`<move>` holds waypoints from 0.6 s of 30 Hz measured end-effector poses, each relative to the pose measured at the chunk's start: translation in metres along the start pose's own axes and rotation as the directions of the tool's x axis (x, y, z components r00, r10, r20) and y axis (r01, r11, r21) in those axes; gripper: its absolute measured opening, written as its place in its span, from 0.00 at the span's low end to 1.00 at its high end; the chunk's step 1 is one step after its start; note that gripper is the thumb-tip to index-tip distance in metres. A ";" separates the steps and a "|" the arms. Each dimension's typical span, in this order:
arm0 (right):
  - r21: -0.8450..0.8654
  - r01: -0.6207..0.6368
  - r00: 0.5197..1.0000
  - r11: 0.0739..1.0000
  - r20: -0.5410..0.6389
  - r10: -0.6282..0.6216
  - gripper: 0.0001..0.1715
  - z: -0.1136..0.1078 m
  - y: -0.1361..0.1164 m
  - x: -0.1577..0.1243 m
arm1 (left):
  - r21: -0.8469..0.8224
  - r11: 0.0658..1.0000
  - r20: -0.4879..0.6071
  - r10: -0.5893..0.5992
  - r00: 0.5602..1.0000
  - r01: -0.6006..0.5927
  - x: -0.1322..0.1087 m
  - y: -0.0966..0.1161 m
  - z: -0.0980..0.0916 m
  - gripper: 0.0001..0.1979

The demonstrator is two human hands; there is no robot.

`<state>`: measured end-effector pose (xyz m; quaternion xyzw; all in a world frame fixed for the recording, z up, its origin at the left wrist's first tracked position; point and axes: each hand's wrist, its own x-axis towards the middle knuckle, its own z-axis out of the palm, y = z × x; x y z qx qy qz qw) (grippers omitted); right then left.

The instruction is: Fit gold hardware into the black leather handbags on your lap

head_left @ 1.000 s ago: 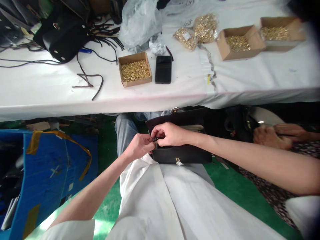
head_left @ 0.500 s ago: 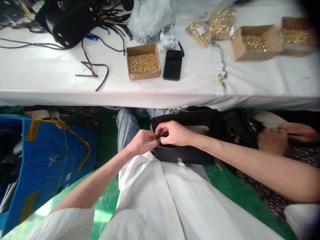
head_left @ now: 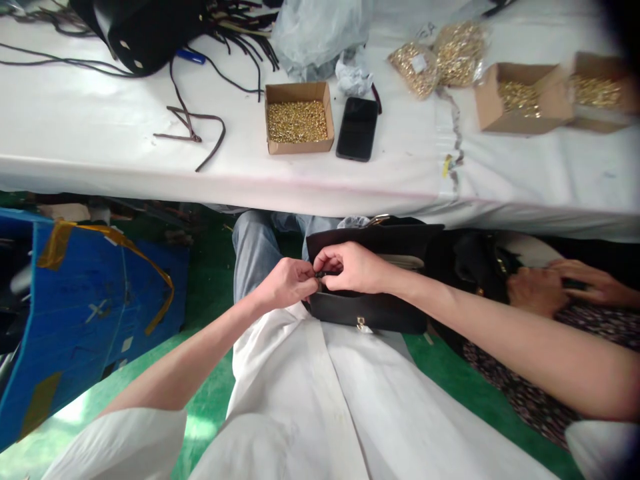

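A black handbag (head_left: 385, 317) lies open across my lap, a gold clasp (head_left: 361, 323) on its near panel and a pale inner zip edge inside. At the bag's left end, my left hand (head_left: 289, 283) is closed in a pinch. My right hand (head_left: 354, 268) reaches over the bag's opening, closed in a pinch facing the left one. Between the fingertips shows a small black piece (head_left: 324, 273), perhaps a strap end or cord; the fingers hide most of it.
On the white-covered table (head_left: 125, 143) sit a box of gold metal bits (head_left: 297, 123), a phone (head_left: 357, 130), dark cords (head_left: 193, 137) and another black bag (head_left: 150, 33). A blue bin (head_left: 105, 313) stands left. A co-worker's hands (head_left: 540, 290) are at the right.
The view has shifted slightly, so the table things sit a little further right. Both my hands keep their pinch at the handbag's left end.
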<state>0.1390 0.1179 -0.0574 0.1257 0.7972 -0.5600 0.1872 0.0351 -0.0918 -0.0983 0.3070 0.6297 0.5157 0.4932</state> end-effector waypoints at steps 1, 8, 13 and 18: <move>-0.008 -0.003 1.000 1.000 -0.009 0.003 0.19 0.001 0.001 0.001 | -0.006 1.000 -0.001 -0.008 1.000 0.008 0.000 0.000 0.000 0.06; -0.125 0.003 0.994 0.992 -0.109 -0.017 0.18 0.012 -0.005 0.007 | 0.026 0.999 -0.021 0.022 1.000 -0.021 0.001 0.001 0.002 0.05; -0.241 -0.036 0.976 0.970 -0.217 -0.018 0.19 0.015 -0.016 0.001 | -0.027 1.000 0.027 0.003 1.000 -0.003 0.013 -0.004 0.006 0.03; -0.299 -0.005 0.964 0.954 -0.256 -0.075 0.15 0.025 -0.028 -0.012 | -0.093 0.996 0.002 -0.002 1.000 0.002 0.000 0.015 -0.001 0.09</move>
